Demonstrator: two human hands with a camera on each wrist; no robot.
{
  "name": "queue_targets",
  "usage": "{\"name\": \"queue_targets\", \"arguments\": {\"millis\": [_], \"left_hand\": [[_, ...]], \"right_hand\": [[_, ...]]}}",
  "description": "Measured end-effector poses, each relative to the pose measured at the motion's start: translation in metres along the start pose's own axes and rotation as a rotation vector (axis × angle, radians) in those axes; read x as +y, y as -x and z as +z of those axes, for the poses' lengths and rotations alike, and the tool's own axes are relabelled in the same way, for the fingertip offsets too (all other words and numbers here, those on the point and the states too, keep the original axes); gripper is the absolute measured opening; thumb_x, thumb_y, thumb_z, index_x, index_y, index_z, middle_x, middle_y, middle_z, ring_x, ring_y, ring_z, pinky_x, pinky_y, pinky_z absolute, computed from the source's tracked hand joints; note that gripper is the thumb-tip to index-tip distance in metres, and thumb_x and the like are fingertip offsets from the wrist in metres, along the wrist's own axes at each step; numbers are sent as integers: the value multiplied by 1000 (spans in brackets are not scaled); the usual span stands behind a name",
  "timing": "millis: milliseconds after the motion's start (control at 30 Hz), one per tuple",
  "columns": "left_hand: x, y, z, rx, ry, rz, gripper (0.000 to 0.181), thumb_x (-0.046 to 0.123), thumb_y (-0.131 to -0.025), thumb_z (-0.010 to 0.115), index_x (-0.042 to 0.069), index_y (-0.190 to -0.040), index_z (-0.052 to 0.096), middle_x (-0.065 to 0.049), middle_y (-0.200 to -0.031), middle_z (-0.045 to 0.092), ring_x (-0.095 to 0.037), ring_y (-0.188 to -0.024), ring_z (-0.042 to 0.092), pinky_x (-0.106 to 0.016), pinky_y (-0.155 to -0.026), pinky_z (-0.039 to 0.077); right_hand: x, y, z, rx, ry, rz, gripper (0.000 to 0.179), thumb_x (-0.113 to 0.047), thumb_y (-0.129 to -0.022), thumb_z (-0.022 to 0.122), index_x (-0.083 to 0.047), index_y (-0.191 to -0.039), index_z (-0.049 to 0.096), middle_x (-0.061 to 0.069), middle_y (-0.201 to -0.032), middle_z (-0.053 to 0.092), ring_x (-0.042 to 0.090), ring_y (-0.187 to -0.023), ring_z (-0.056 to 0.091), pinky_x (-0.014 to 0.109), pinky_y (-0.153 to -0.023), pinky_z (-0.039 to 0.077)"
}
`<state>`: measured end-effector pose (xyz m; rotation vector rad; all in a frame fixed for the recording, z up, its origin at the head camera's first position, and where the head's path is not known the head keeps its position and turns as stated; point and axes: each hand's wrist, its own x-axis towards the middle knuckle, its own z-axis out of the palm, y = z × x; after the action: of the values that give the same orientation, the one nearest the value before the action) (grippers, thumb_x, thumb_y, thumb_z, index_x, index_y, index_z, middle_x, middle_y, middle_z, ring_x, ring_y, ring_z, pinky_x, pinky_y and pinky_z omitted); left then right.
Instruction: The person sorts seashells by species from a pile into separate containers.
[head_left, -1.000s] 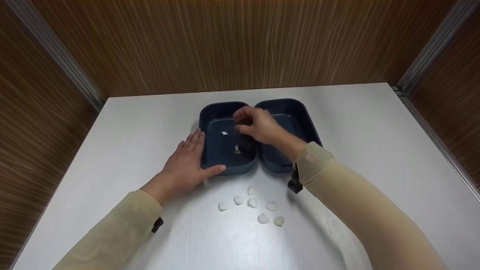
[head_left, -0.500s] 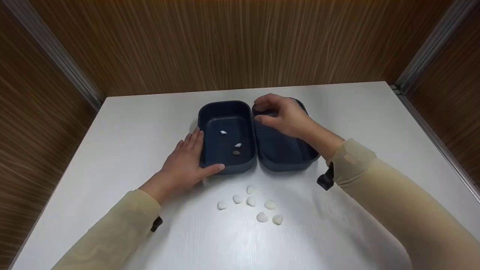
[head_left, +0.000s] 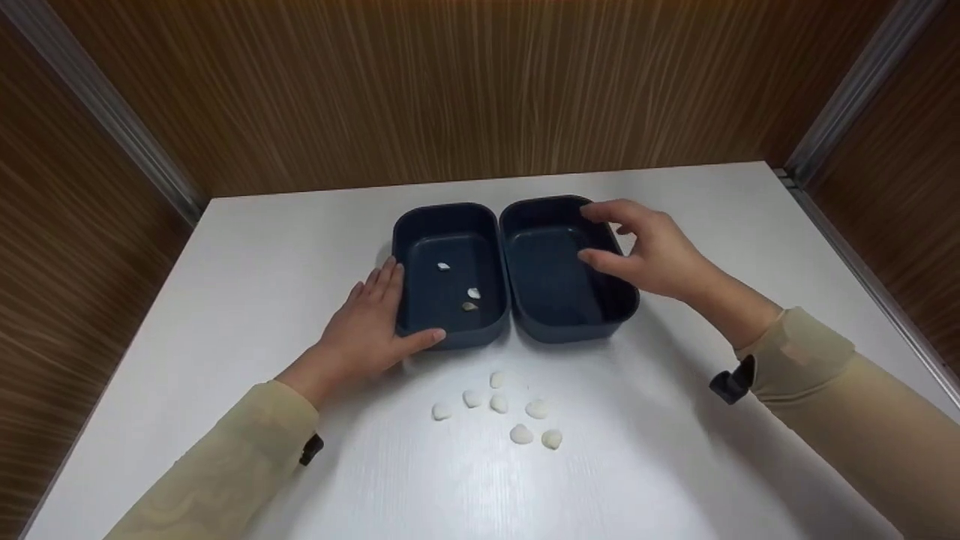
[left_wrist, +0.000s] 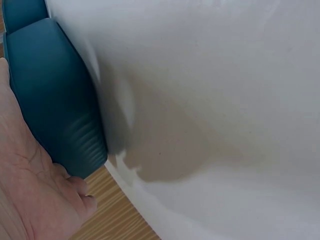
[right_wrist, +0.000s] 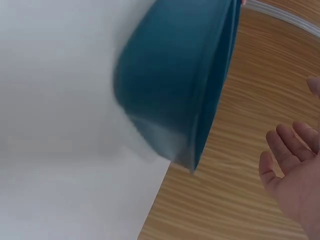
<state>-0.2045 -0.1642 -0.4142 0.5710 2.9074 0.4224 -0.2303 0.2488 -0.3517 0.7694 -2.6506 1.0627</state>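
Note:
Two dark blue rectangular boxes stand side by side on the white table. My left hand (head_left: 364, 330) rests with straight fingers against the left side of the left box (head_left: 427, 322), its thumb at the front rim. Inside that box lie two whitish shells (head_left: 473, 293) and a brownish shell (head_left: 469, 306). My right hand (head_left: 656, 255) hovers over the right edge of the right box (head_left: 574, 334), thumb and fingers spread apart, holding nothing. In the right wrist view the fingers (right_wrist: 287, 147) are loosely bent beside the box. No shell shows in the right box.
Several white shells (head_left: 521, 433) lie scattered on the white table (head_left: 300, 247) in front of the boxes. Wood-grain panels (head_left: 480, 90) rise behind the table and at both sides. Black straps (head_left: 733, 381) sit at the wrists.
My right hand has moved right, from above the left box across the right box to its far edge, and its fingers have spread. The left hand stays at the left box.

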Motion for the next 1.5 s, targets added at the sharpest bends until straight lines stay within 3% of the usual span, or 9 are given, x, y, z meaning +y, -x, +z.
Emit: {"name": "queue_targets", "arguments": {"millis": [333,700,967,1300,1500], "left_hand": [[-3,3,0,15,2,13,128,93,-88,42,1,-168,2,-16,-177,-2,-37,-163,5,-54,-130,7],[-5,6,0,52,-8,25,128,92,-89,44,-1,-168,7,-18,-177,4,-36,-163,8,-52,-130,7],[-7,5,2,68,-20,33,128,94,-88,41,0,-168,8,-17,-177,5,-33,-163,6,-50,-131,6],[-1,4,1,77,-36,50,123,91,-91,41,0,-168,9,-17,-177,5,-31,-163,2,-49,-131,5],[7,8,-6,152,-39,96,116,84,-95,46,0,-168,14,-18,-176,11,-34,-163,7,-50,-130,9]], "right_hand": [[18,29,4,-34,95,74,79,-36,-91,86,-6,-155,51,14,-161,48,38,-147,45,62,-116,39],[41,54,15,-145,110,158,102,-49,-89,85,-7,-166,32,13,-175,23,41,-156,29,68,-119,31],[51,58,17,-240,170,123,107,-53,-90,82,-11,-170,24,7,-178,12,44,-155,30,72,-117,30],[60,59,19,-277,188,110,103,-53,-94,76,-8,-169,22,5,-179,7,40,-157,27,68,-119,30],[63,62,19,-277,154,116,103,-51,-96,76,-9,-170,19,1,-179,3,37,-159,22,67,-120,30]]}}
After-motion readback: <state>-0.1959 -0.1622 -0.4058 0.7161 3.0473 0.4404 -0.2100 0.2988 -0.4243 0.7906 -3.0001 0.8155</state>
